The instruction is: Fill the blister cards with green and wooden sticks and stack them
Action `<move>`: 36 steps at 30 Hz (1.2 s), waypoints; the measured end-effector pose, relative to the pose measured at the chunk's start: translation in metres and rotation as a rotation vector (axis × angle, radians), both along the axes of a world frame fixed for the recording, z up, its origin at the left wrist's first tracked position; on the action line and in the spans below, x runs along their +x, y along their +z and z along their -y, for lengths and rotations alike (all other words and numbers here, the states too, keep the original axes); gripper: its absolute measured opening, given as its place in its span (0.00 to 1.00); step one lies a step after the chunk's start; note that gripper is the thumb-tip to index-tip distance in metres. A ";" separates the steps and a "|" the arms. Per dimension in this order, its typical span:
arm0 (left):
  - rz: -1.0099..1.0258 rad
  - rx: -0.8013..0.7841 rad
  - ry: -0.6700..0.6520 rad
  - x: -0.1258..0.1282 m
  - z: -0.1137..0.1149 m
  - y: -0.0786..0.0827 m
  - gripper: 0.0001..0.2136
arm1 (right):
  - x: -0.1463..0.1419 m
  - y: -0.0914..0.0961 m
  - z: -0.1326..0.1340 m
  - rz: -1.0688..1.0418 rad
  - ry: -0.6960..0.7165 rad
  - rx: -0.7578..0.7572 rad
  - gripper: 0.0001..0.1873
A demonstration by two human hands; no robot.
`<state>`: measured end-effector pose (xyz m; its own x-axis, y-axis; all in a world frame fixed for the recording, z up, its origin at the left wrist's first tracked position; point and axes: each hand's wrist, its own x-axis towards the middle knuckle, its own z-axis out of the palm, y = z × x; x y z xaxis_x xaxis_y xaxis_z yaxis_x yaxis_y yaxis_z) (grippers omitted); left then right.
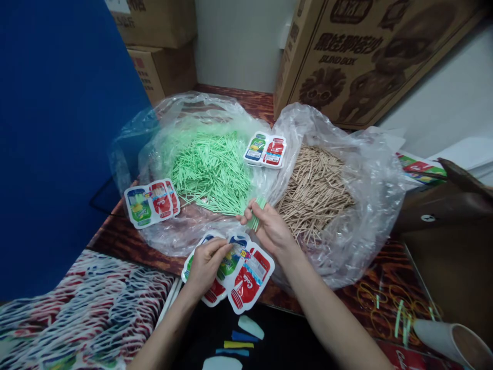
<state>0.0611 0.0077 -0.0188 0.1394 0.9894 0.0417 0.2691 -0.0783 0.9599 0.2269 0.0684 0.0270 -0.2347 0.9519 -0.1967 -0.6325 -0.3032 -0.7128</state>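
My left hand [208, 263] is closed in a pinch on a jar-shaped packet [252, 275] printed in green and red with "Cola" on it. A second such packet lies partly beneath that hand, overlapping the first. Above and to the right, my right hand [272, 226] grips a small bundle of green sticks [256, 216] between thumb and fingers. Just beyond it lies a heap of loose green sticks [215, 172] in a see-through plastic bag [162, 241]. A pile of brown sticks [314, 190] fills another plastic bag [370, 226] on the right.
More packets lie at the left [152, 203] and between the bags [265, 150]. Many stacked packets [77, 308] cover the lower left. Rubber bands [381, 321] and a white cup [450, 339] sit lower right. A cardboard box [346, 67] stands behind; a blue panel [65, 128] borders the left.
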 end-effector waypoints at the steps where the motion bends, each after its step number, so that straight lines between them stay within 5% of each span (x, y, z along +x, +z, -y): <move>1: -0.010 0.009 -0.013 0.000 0.000 0.000 0.09 | 0.000 0.002 0.002 0.043 -0.011 0.037 0.09; 8: -0.084 0.060 -0.064 0.002 -0.001 0.001 0.10 | -0.002 0.010 0.012 0.182 0.134 0.101 0.12; 14: -0.001 0.002 -0.134 0.003 0.000 0.007 0.11 | 0.006 0.009 0.008 0.036 0.378 0.011 0.11; 20: 0.141 -0.075 -0.062 0.008 0.000 0.003 0.10 | 0.003 0.006 0.017 0.015 0.370 -0.008 0.09; 27: 0.233 -0.050 0.087 0.010 0.000 0.001 0.09 | 0.024 0.025 0.036 0.447 0.336 0.170 0.20; 36: 0.292 -0.050 0.123 0.020 0.000 0.004 0.07 | 0.032 0.032 0.056 1.078 0.266 0.539 0.16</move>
